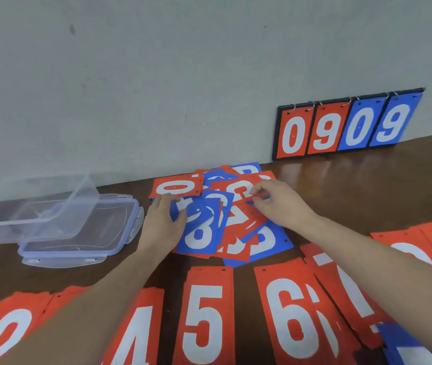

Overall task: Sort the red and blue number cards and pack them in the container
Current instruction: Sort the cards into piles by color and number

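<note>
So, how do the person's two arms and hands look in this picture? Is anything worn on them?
Both arms are bare from the near edge of the picture to the fingertips: no sleeves show. The left hand and the right hand wear no gloves. No watch, bracelet or ring can be seen on either wrist or on the fingers, though the picture is slightly blurred there.
</note>
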Action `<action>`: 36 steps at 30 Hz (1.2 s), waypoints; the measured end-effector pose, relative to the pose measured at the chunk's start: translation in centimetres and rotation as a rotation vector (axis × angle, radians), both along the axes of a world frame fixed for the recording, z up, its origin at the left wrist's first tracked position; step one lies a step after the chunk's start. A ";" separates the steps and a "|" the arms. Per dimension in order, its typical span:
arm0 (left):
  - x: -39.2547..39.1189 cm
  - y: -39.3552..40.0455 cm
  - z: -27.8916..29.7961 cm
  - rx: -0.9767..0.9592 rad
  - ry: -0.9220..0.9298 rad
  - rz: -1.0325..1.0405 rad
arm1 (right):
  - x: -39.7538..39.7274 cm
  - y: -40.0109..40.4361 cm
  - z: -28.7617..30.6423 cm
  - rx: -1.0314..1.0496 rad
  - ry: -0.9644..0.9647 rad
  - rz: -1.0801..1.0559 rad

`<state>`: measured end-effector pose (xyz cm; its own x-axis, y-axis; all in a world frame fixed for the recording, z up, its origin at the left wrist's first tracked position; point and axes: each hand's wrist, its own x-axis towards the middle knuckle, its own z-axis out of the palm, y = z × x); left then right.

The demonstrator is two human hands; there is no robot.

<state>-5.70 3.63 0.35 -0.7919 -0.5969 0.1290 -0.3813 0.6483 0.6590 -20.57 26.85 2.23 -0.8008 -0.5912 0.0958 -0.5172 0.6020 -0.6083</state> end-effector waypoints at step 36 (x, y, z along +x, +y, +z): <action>-1.5 1.2 1.5 -0.160 -0.252 -0.201 | -2.1 3.1 1.0 0.216 -0.125 -0.191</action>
